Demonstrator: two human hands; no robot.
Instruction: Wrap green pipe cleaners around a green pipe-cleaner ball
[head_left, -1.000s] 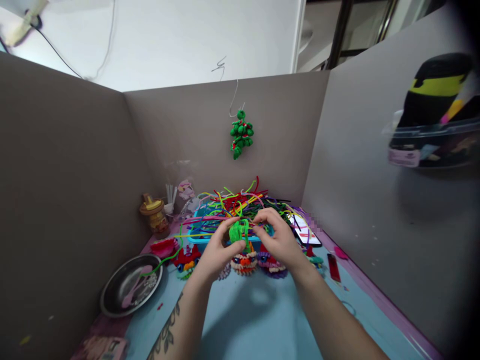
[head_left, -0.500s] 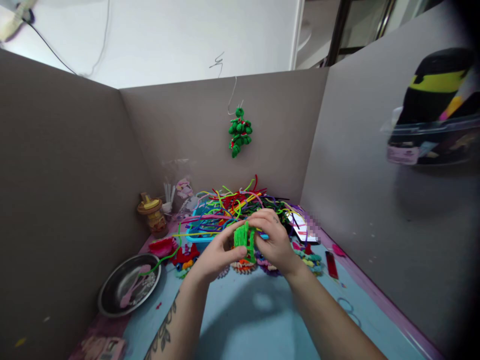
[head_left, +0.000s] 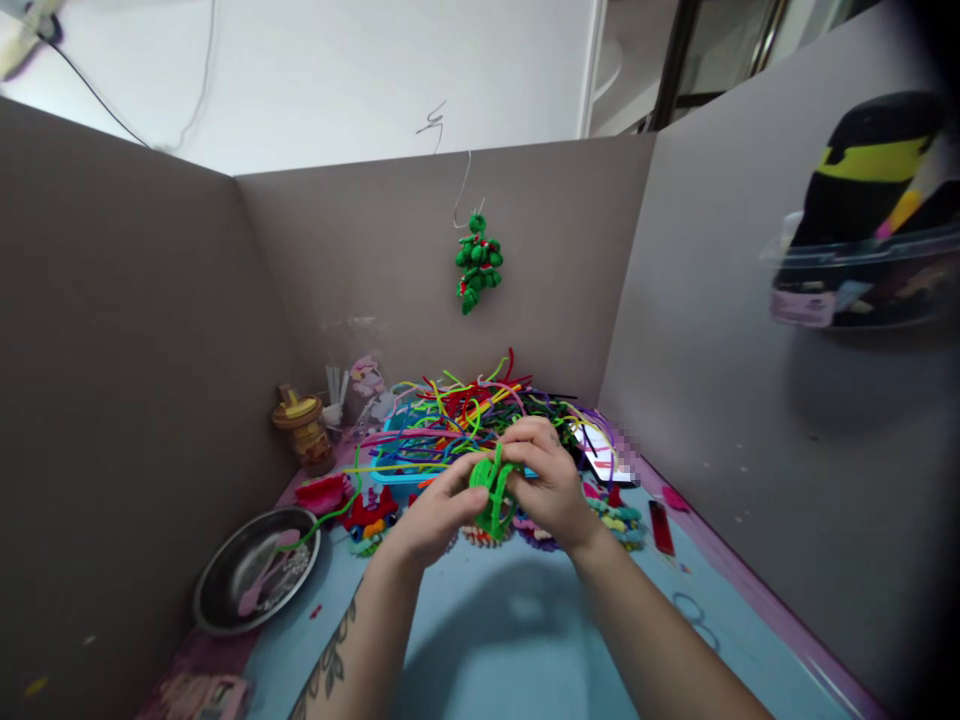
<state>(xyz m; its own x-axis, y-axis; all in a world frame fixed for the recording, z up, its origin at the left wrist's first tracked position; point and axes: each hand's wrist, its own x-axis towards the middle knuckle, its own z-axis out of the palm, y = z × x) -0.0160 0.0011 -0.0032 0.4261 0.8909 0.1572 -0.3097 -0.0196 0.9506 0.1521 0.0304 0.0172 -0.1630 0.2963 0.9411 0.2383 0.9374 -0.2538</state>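
Note:
Bright green pipe cleaners (head_left: 493,500), bent into a looped shape, are held up between both hands above the blue tabletop. My left hand (head_left: 442,505) pinches the shape's left side, thumb across its front. On the other side, my right hand (head_left: 546,480) has its fingers curled around the right and upper edge. Behind the hands, a blue tray (head_left: 386,470) is heaped with pipe cleaners (head_left: 480,400) in many colours. Finished-looking fuzzy pieces, such as a red one (head_left: 371,505) and a blue-green one (head_left: 619,520), lie on either side.
At left stands a metal bowl (head_left: 210,600) with a pink spoon (head_left: 259,585) in it. A lidded cup (head_left: 304,430) is behind. A phone (head_left: 600,452) and a red lighter-like item (head_left: 662,530) lie at right. Grey panels (head_left: 360,250) enclose the table; a green ornament (head_left: 478,265) hangs there.
The green shape has turned between my hands, so its loops now show from a more slanted side. Both hands stay in nearly the same place.

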